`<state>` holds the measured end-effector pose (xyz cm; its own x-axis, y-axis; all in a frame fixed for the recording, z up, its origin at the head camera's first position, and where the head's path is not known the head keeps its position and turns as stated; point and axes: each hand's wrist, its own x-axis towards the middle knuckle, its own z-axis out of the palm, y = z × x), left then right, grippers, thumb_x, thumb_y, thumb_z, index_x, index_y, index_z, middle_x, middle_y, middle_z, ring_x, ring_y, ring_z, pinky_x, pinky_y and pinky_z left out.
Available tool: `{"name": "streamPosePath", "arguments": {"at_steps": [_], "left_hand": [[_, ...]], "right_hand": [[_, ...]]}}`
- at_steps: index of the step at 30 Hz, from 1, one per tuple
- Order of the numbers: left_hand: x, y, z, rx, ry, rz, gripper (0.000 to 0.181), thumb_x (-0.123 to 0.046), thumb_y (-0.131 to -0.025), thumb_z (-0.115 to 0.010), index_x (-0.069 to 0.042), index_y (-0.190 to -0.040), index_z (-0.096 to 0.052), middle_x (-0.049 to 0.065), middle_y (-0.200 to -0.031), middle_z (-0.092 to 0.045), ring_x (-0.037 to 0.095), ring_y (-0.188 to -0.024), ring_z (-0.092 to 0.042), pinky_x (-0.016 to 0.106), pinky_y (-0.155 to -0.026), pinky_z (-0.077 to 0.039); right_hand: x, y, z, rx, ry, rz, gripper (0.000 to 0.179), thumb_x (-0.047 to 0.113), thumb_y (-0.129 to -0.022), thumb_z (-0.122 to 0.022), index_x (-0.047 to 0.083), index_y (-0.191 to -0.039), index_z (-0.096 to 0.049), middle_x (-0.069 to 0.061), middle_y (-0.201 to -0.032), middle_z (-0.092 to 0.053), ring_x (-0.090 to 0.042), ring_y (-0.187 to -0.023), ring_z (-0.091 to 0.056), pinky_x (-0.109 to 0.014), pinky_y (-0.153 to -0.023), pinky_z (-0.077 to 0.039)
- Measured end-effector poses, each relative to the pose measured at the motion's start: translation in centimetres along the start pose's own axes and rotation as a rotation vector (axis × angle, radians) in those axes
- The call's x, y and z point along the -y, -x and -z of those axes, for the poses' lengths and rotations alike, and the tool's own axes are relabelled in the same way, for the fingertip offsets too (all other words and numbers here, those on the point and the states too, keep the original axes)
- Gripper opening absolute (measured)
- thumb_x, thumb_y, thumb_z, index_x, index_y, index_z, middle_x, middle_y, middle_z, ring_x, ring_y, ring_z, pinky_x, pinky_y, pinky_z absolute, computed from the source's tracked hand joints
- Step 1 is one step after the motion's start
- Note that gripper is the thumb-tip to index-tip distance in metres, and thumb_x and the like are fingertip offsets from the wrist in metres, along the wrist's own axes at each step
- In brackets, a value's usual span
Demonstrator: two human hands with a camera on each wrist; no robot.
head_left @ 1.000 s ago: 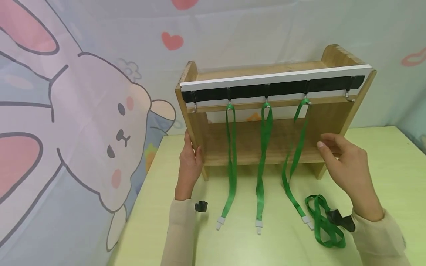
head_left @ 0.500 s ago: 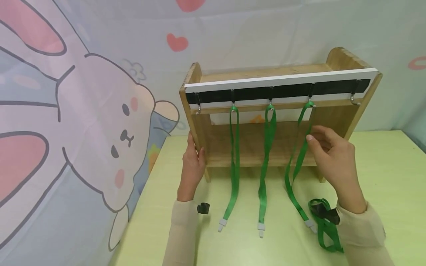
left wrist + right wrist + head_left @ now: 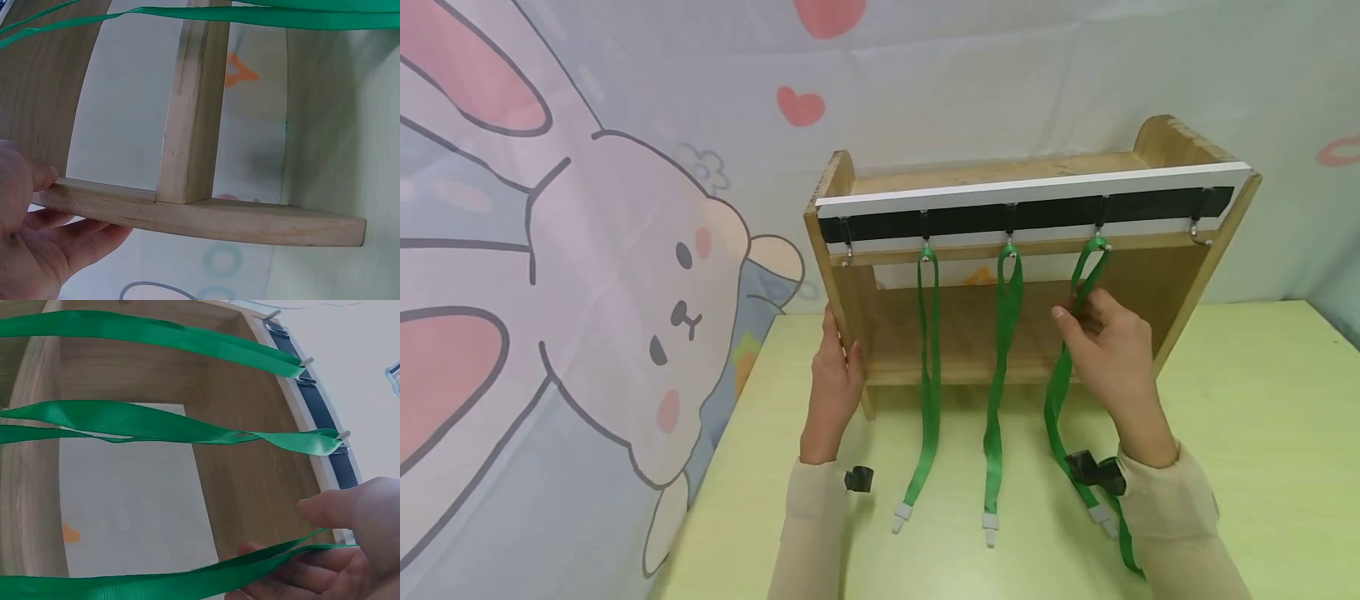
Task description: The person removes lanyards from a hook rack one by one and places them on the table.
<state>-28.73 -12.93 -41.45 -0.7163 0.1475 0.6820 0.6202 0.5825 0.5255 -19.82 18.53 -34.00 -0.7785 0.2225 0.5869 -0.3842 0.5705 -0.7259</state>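
Observation:
A wooden shelf rack (image 3: 955, 329) carries a white-and-black hook strip (image 3: 1045, 215) along its upper front. My left hand (image 3: 837, 371) grips its left side panel, thumb and fingers on opposite faces in the left wrist view. Three green lanyards with white clips hang from the inner hooks: a left lanyard (image 3: 930, 417), a middle lanyard (image 3: 992, 442) and a right lanyard (image 3: 1056, 400). My right hand (image 3: 1112, 358) is at the right lanyard, below its hook. In the right wrist view the right lanyard (image 3: 206, 581) runs across its loosely bent fingers, with the thumb (image 3: 331, 509) apart.
The leftmost hook (image 3: 848, 250) and the rightmost hook (image 3: 1201, 237) carry nothing. Another green lanyard (image 3: 1126, 542) lies on the pale table (image 3: 1262, 433), mostly hidden under the right sleeve. Behind the rack hangs a cartoon-print cloth (image 3: 985, 83).
My right hand has moved left from beside the right side panel to the right lanyard, and its sleeve now covers most of the loose lanyard. The left hand stays on the rack.

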Motion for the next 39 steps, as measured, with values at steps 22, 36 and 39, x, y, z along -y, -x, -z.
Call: {"name": "streamPosePath", "arguments": {"at_steps": [22,36,39], "left_hand": [[0.0,0.4,-0.5,-0.005,0.008,-0.017,0.063,-0.001,-0.105,-0.048,-0.001,-0.158,-0.013,0.032,-0.140,-0.047,0.045,-0.118,-0.060,0.053,-0.084,-0.057],[-0.1,0.0,-0.2,-0.022,-0.012,-0.014,0.064,0.000,-0.104,-0.049,-0.001,-0.158,-0.015,0.031,-0.140,-0.048,0.046,-0.120,-0.059,0.056,-0.091,-0.053],[-0.3,0.1,0.0,-0.008,-0.010,0.015,0.065,-0.002,-0.105,-0.049,-0.003,-0.158,-0.013,0.030,-0.141,-0.047,0.045,-0.120,-0.058,0.056,-0.092,-0.053]], "right_hand": [[-0.2,0.2,0.6,-0.065,0.005,0.103,0.027,0.014,-0.107,-0.052,-0.004,-0.107,-0.072,-0.018,-0.094,-0.075,-0.031,-0.091,-0.072,-0.015,-0.065,-0.041],[-0.8,1.8,1.8,0.053,-0.029,0.112,0.023,0.007,-0.106,-0.050,-0.004,-0.111,-0.070,-0.018,-0.092,-0.073,0.010,-0.088,-0.060,-0.011,-0.075,-0.044],[-1.0,2.2,1.9,0.099,-0.024,0.119,0.022,0.005,-0.106,-0.051,-0.004,-0.111,-0.069,-0.015,-0.089,-0.073,0.005,-0.082,-0.063,-0.009,-0.075,-0.046]]}}
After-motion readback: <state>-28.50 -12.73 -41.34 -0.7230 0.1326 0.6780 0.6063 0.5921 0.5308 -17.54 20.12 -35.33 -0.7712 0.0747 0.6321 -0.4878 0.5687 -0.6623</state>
